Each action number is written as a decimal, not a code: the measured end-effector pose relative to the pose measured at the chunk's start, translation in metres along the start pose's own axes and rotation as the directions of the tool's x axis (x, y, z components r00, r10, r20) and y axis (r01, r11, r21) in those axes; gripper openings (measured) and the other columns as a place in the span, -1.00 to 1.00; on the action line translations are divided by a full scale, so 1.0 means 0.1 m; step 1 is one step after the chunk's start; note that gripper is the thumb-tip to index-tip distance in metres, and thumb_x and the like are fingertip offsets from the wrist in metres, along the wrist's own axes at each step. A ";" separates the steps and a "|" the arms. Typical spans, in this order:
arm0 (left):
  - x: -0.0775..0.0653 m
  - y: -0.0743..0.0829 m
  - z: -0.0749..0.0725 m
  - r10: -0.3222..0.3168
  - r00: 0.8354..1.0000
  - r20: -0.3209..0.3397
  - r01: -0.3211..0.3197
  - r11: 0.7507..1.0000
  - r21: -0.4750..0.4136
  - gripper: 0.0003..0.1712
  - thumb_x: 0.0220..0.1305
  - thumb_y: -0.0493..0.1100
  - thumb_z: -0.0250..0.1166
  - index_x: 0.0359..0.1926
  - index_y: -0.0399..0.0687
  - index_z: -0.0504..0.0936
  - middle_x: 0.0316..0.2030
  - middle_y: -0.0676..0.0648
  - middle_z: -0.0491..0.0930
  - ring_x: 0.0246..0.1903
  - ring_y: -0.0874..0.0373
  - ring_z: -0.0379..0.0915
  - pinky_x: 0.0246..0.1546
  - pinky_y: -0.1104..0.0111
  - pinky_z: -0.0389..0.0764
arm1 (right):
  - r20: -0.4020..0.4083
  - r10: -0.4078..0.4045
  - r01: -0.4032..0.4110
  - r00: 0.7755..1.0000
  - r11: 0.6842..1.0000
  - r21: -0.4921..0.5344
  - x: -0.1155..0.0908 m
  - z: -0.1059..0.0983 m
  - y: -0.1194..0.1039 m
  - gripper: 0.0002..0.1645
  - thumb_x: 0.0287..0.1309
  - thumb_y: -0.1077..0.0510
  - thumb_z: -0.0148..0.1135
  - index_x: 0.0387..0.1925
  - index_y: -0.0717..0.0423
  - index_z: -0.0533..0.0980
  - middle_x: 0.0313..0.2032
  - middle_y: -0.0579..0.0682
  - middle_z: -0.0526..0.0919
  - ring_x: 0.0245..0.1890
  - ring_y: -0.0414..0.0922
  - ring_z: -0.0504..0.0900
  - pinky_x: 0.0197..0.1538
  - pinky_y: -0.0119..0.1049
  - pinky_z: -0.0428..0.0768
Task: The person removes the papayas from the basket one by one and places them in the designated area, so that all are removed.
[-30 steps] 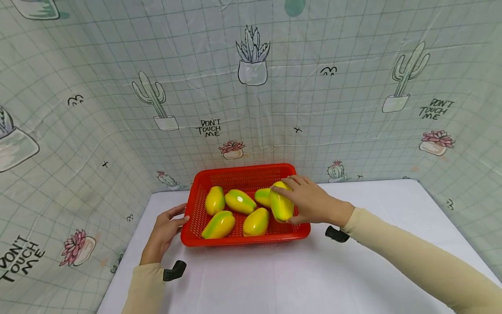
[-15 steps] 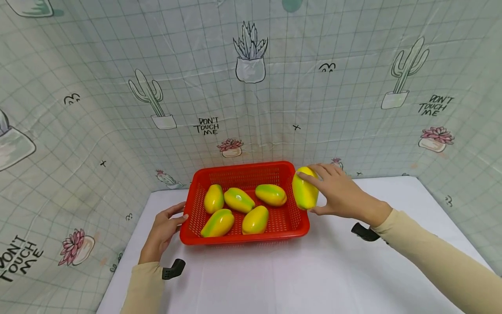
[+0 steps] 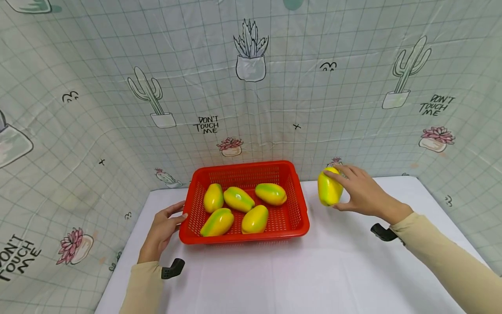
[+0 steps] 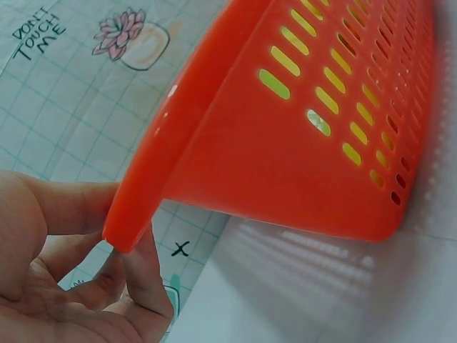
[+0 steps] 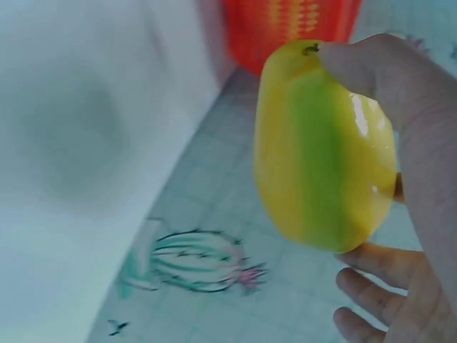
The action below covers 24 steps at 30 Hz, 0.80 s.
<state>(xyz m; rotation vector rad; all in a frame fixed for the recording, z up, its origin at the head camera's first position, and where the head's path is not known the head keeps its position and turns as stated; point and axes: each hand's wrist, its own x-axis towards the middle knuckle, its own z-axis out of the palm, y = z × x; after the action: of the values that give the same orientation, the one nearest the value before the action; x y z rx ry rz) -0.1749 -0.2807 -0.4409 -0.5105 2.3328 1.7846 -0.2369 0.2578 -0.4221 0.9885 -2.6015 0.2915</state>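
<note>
My right hand [image 3: 366, 192] holds an oblong yellow-green fruit [image 3: 328, 187], shaped like a mango or small papaya, over the table to the right of the red basket [image 3: 245, 238]. In the right wrist view, the thumb presses near the stem end of the fruit [image 5: 321, 150] and a finger meets its other end. My left hand [image 3: 162, 229] pinches the basket's left rim; the left wrist view shows thumb and fingers on opposite sides of the rim [image 4: 146, 179]. Inside the basket lie several similar fruits, including one [image 3: 270, 194] at the back right.
The basket stands on a white-covered table [image 3: 251, 279], near its back edge. Behind and beside the table hangs a grid-patterned cloth [image 3: 282, 96] printed with potted cacti. A black wrist camera [image 3: 383, 232] sits under the right wrist, another [image 3: 173, 269] by the left.
My right hand has lifted the fruit out over the basket's right side and carried it right, clear of the rim. The left hand stays on the rim, and the basket has stayed put.
</note>
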 end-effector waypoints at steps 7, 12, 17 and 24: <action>0.00 0.00 0.01 0.002 1.000 -0.001 -0.002 1.000 -0.011 -0.34 0.57 -0.27 0.17 0.60 -0.20 0.27 0.51 -0.34 0.23 0.26 -0.15 0.40 -0.05 0.51 0.66 | 0.058 0.031 -0.032 0.998 0.999 0.013 -0.08 0.14 0.16 0.13 -0.18 0.01 0.76 0.44 0.15 0.41 0.26 0.39 0.53 0.21 0.42 0.50 0.24 0.43 0.46; 0.00 -0.01 0.01 0.007 1.000 -0.003 -0.007 1.000 -0.015 -0.34 0.57 -0.28 0.17 0.60 -0.21 0.28 0.51 -0.34 0.24 0.23 -0.12 0.41 -0.07 0.52 0.66 | 0.078 0.028 -0.031 0.997 0.999 0.044 -0.11 0.22 0.23 0.11 -0.20 0.08 0.75 0.42 0.20 0.42 0.25 0.42 0.53 0.21 0.44 0.51 0.24 0.45 0.46; 0.01 -0.03 0.00 0.036 0.999 0.004 -0.036 0.999 -0.027 -0.35 0.56 -0.31 0.17 0.58 -0.28 0.29 0.49 -0.36 0.25 0.09 0.01 0.50 -0.12 0.56 0.65 | 0.118 0.019 -0.026 0.993 0.998 0.054 -0.14 0.33 0.31 0.10 -0.18 0.07 0.75 0.41 0.20 0.41 0.28 0.44 0.51 0.24 0.46 0.50 0.23 0.47 0.46; 0.00 -0.04 0.00 0.043 0.999 0.003 -0.043 0.999 -0.024 -0.36 0.56 -0.30 0.16 0.58 -0.27 0.29 0.48 -0.36 0.26 0.12 -0.02 0.49 -0.12 0.56 0.65 | 0.170 0.018 -0.028 0.985 0.998 0.057 -0.17 0.41 0.35 0.08 -0.15 0.10 0.73 0.43 0.20 0.41 0.32 0.43 0.49 0.26 0.44 0.50 0.24 0.45 0.48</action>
<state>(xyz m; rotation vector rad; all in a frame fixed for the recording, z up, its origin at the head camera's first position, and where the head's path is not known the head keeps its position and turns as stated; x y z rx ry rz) -0.1732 -0.2816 -0.4443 -0.4637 2.3400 1.8335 -0.2583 0.2816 -0.4689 1.0457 -2.7732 0.3044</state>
